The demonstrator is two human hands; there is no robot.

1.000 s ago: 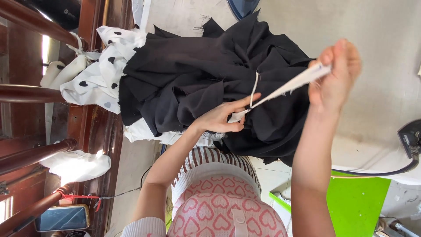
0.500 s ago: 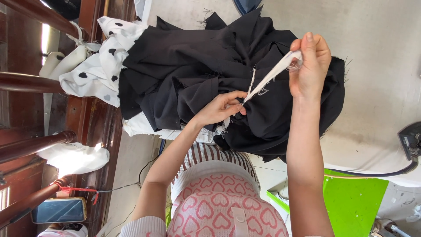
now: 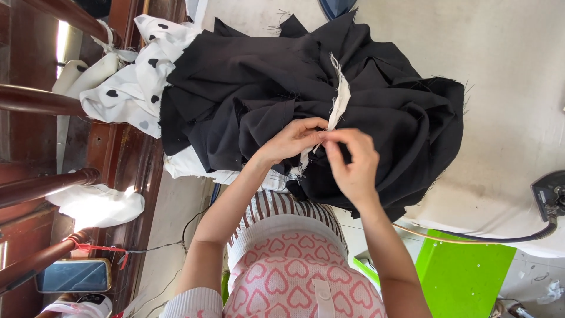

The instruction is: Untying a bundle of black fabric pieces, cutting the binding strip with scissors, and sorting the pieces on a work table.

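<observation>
Fingertips of the left hand (image 3: pixel 292 140) and right hand (image 3: pixel 353 158) pinched together on the lower end of a frayed white strip (image 3: pixel 339 99), right over the middle of the black cloth pile (image 3: pixel 259 88). Strip draped up across the pile, wrapped round it only on top as far as visible, ends not yet tied. Left of the pile, white cloth with black hearts (image 3: pixel 126 88). Right of the pile, iron (image 3: pixel 553 194) on the padded table (image 3: pixel 512 76).

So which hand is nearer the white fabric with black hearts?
Left. The left hand pinches the white strip on the black cloth, closer to the heart-print fabric. The right hand sits beyond it, farther away.
</observation>
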